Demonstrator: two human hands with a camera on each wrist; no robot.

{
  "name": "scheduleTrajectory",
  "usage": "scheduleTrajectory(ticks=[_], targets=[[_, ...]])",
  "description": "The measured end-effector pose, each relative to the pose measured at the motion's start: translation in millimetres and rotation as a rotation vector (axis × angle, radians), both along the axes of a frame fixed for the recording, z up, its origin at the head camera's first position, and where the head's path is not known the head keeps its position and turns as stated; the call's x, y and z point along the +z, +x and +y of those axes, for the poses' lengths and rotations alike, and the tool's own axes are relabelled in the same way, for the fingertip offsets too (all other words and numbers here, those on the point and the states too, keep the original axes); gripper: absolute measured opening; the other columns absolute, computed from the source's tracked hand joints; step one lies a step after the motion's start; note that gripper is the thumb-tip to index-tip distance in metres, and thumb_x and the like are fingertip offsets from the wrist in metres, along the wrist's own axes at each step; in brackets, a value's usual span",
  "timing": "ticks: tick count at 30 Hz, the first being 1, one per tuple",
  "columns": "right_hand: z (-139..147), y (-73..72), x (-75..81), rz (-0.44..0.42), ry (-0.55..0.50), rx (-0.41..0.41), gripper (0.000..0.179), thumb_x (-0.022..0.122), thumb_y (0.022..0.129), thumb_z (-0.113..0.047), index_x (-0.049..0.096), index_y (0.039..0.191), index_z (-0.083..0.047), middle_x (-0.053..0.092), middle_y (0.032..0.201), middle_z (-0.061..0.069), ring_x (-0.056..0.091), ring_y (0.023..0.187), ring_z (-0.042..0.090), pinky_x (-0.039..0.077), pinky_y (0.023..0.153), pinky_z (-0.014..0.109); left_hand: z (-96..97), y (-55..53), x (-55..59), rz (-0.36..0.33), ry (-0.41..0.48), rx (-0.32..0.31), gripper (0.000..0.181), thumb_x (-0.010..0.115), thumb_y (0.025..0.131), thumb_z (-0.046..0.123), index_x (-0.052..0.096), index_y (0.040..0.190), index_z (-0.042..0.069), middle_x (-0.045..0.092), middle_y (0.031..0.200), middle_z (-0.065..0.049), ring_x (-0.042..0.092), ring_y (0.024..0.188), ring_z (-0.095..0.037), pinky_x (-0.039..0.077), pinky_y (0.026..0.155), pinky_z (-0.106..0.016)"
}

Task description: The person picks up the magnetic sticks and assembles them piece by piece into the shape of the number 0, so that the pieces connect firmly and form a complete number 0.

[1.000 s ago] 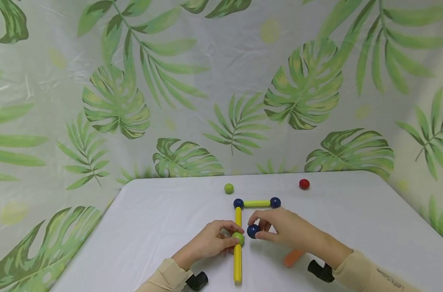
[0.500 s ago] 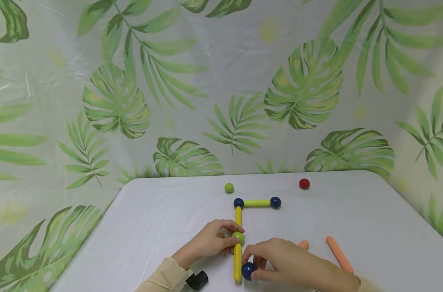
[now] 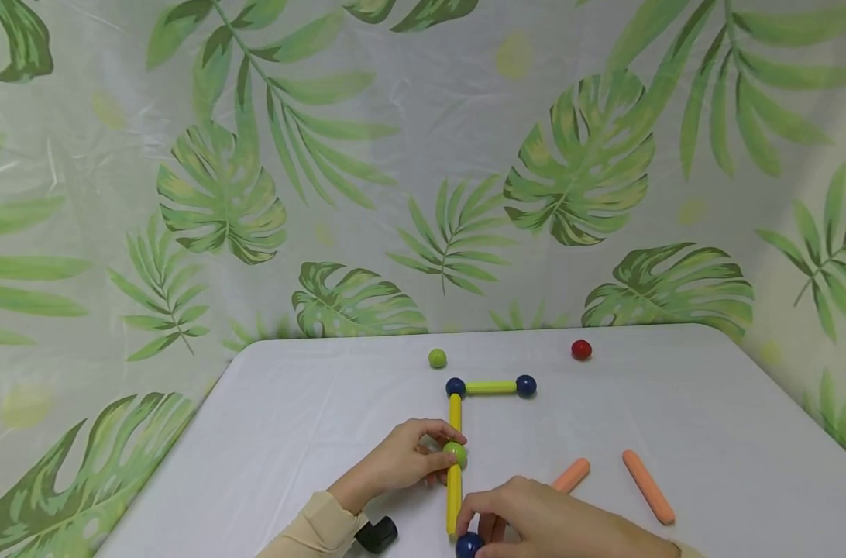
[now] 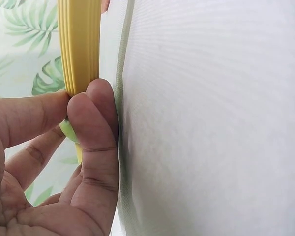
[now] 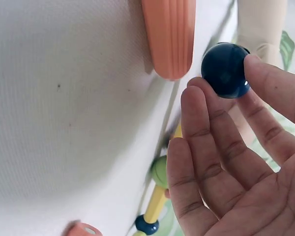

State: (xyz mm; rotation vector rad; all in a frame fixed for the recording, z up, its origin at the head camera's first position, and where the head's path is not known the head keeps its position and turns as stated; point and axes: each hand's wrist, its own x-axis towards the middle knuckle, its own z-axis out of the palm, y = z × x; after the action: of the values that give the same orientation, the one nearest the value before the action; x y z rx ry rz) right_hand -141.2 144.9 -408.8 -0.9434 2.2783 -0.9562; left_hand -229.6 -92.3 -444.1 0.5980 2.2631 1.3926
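My left hand (image 3: pixel 416 459) pinches a green ball (image 3: pixel 455 454) that sits between two yellow rods; in the left wrist view its fingertips close round the end of one yellow rod (image 4: pixel 81 44), with the ball (image 4: pixel 68 131) mostly hidden. The nearer yellow rod (image 3: pixel 454 500) points toward me. At its near end my right hand (image 3: pixel 534 519) pinches a dark blue ball (image 3: pixel 469 545) between thumb and fingers. The right wrist view shows that blue ball (image 5: pixel 225 70) held at the fingertips. Beyond the left hand, the farther yellow rod (image 3: pixel 455 413) runs to another blue ball (image 3: pixel 455 387).
A lime rod (image 3: pixel 490 387) links the far blue ball to a further blue ball (image 3: pixel 526 386). Behind lie a loose green ball (image 3: pixel 437 358) and a red ball (image 3: pixel 581 350). Two orange rods (image 3: pixel 648 487) lie right. A black object (image 3: pixel 377 535) sits by the left wrist.
My right hand has carried the blue ball toward me, from beside the green ball to the near end of the yellow rod, uncovering the orange rods. The left hand has stayed put.
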Motion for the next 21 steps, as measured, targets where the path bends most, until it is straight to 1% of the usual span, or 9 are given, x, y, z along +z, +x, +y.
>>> scheduleTrajectory(ticks=[7,9,15,21], targets=[[-1,-1.2,-6.1,-0.113,-0.063,-0.012,0.016,0.073,0.102,-0.014,0.073,0.117,-0.022,0.073,0.093,-0.018,0.064,0.083,-0.006,0.054,0.078,0.019,-0.4,0.6,0.9,-0.019,0.008,0.004,0.019,0.073,0.102,0.011,0.078,0.120,0.014,0.068,0.109,-0.002,0.068,0.068,-0.012,0.056,0.060,-0.023],[-1,-0.9,-7.6,-0.132,-0.073,-0.014,0.018,0.073,0.102,-0.013,0.073,0.118,-0.021,0.074,0.095,-0.016,0.065,0.084,-0.005,0.055,0.078,0.019,-0.7,1.0,0.8,-0.026,0.012,0.003,0.019,0.073,0.102,0.011,0.077,0.121,0.014,0.068,0.109,-0.003,0.068,0.068,-0.012,0.057,0.060,-0.022],[-3,-0.7,-10.6,-0.100,-0.051,-0.009,0.017,0.076,0.100,-0.015,0.073,0.116,-0.021,0.074,0.092,-0.017,0.064,0.082,-0.006,0.054,0.077,0.019,-0.5,1.0,0.3,-0.036,0.026,0.000,0.020,0.073,0.102,0.010,0.077,0.121,0.013,0.068,0.108,-0.003,0.068,0.067,-0.011,0.057,0.060,-0.021],[-6,-1.6,-11.4,-0.115,0.002,-0.052,0.019,0.078,0.098,-0.014,0.073,0.114,-0.023,0.073,0.089,-0.016,0.063,0.078,-0.004,0.054,0.076,0.019,0.4,0.8,0.8,-0.028,0.030,0.006,0.019,0.073,0.102,0.009,0.077,0.120,0.012,0.067,0.107,-0.003,0.067,0.066,-0.012,0.057,0.061,-0.022]])
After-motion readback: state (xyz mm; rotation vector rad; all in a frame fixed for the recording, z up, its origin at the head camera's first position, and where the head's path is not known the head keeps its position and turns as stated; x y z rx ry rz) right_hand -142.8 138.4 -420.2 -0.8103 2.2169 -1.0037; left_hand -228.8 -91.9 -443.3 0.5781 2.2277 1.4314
